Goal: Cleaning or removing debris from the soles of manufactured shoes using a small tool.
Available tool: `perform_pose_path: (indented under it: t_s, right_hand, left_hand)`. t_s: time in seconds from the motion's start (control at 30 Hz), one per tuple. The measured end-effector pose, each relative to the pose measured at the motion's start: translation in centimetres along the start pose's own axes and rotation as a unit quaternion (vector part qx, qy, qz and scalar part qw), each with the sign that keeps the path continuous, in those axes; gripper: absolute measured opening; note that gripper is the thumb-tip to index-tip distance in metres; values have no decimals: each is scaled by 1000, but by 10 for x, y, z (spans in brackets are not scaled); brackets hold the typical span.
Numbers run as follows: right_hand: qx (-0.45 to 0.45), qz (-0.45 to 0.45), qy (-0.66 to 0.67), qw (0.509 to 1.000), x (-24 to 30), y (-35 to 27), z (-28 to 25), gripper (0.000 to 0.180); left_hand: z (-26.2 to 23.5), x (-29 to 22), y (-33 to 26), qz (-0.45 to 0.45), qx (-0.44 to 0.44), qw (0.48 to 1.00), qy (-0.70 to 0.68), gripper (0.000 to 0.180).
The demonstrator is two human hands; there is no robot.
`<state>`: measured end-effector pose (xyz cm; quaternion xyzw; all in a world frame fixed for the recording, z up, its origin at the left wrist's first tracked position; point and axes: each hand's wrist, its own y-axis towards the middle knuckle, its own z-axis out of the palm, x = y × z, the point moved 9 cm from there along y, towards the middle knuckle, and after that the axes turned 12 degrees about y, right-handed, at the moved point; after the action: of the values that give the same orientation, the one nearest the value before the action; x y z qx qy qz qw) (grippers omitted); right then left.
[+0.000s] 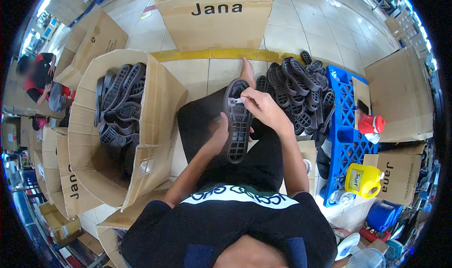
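A dark shoe sole (238, 138) with a grid of hollows stands lengthwise above my lap. My left hand (218, 135) is closed on it, thumb along its left edge, with fingertips showing past the right edge. My right hand (267, 109) reaches over the sole's upper part from the right. Between its thumb and fingers it pinches a small whitish piece (237, 100), which touches the gridded side; its exact kind is too small to tell.
An open carton (162, 103) holding several dark soles stands to my left. On the floor ahead right lies a heap of similar soles (299, 87). Beside it, a blue plastic pallet (343, 155) carries a red container (371, 124) and a yellow jug (363, 180). Another carton (214, 25) stands ahead.
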<state>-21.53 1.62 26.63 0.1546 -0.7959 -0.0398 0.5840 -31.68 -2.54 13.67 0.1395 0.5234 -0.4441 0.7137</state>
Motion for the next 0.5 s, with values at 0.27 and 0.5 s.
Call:
perform_pose_path:
  t_s: [0.27, 0.5]
  right_hand:
    - [88, 94, 45, 991, -9, -22, 34, 9]
    - [102, 89, 38, 990, -5, -56, 56, 12]
  left_hand:
    - [-19, -16, -3, 11, -35, 998, -52, 91]
    - [-44, -30, 2, 85, -111, 978, -154, 92]
